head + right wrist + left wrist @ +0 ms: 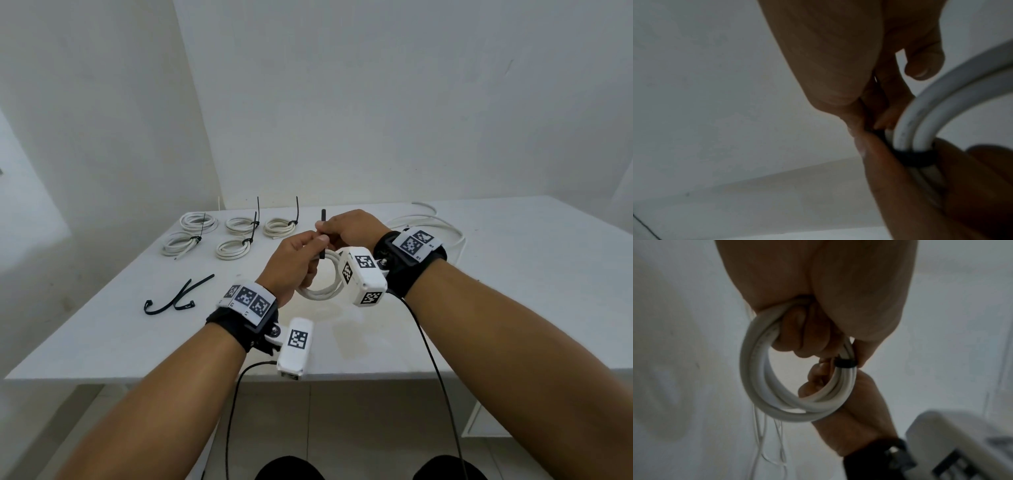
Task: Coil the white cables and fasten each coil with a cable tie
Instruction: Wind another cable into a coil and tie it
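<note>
Above the middle of the white table (376,342) I hold a coiled white cable (318,291). My left hand (298,257) grips the coil (764,395), fingers curled through its loop. A black cable tie (323,236) wraps the strands as a dark band (844,363) (914,155). My right hand (346,228) pinches the tie's tail, which sticks up past the fingers. In the right wrist view the fingertips (865,129) press at the band beside the cable (941,110).
Several tied white coils (236,233) lie at the table's far left, tie tails sticking up. Loose black cable ties (178,298) lie at the near left. An uncoiled white cable (431,222) sprawls at the far right. Black wrist-camera leads (431,359) hang off the front edge.
</note>
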The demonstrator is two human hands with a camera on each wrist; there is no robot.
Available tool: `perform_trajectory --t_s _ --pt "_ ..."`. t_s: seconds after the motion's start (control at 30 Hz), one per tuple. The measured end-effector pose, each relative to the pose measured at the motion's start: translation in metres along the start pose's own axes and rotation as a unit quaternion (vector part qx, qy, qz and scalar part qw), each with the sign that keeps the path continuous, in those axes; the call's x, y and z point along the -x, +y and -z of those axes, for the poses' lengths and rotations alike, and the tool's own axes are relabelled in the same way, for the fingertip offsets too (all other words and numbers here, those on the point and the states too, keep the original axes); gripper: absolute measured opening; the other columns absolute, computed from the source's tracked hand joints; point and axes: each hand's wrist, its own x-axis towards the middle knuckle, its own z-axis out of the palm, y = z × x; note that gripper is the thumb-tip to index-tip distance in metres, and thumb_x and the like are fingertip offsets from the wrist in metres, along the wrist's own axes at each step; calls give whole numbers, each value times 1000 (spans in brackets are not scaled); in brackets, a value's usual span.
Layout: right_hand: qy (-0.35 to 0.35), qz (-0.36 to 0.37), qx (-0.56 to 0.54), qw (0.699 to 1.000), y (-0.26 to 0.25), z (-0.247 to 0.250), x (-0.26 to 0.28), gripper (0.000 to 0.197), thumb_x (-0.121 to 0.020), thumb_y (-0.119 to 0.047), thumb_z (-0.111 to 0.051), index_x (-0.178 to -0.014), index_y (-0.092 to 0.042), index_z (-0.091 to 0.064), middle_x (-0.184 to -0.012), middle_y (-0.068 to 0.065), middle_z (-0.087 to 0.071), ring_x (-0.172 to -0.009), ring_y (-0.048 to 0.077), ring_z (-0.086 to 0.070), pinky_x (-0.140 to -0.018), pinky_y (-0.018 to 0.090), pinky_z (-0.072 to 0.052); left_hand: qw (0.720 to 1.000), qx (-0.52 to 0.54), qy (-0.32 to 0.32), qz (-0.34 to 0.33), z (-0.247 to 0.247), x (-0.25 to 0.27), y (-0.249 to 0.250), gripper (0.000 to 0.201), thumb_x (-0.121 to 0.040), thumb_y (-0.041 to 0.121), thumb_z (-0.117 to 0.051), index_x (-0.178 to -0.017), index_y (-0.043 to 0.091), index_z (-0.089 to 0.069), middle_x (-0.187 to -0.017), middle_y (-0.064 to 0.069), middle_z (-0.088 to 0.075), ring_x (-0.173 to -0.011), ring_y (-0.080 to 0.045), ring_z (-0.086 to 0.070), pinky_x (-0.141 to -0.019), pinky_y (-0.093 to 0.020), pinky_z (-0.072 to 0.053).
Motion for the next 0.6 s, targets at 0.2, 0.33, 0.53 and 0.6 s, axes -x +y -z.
perform_trajectory --t_s 0.2,0.33,0.53,0.6 --pt "5 -10 13 1000 -5 -8 -13 33 -93 -34 -65 -89 -3 -76 -81 5 -71 -67 15 -59 -72 31 -47 994 -98 -10 -52 11 3 3 19 -94 23 -64 -76 25 -62 -50 1 -35 -45 -16 -29 -46 -24 -23" --pt "-18 -30 3 999 -1 -17 -19 34 -95 -34 -62 -88 -4 -75 -75 3 -67 -62 14 -56 -69 29 -45 989 -138 12 -46 20 1 -1 29 -95 21 -62 -68 31 -59 -49 2 -35 -42 -14 -27 -44 -22 -23" --pt "-38 -67 -61 995 8 -23 -33 34 -92 -41 -64 -81 -10 -73 -77 3 -74 -73 21 -66 -85 39 -55 973 -224 47 -10 43 -10 -6 25 -92 33 -66 -78 16 -56 -46 10 -44 -41 -12 -35 -44 -23 -27" --pt "-41 -87 -44 994 13 -19 -38 35 -91 -43 -63 -82 -11 -72 -79 2 -75 -73 20 -68 -86 41 -55 957 -277 84 -19 53 -21 -2 24 -92 39 -64 -80 18 -60 -54 12 -50 -47 -10 -42 -48 -24 -33"
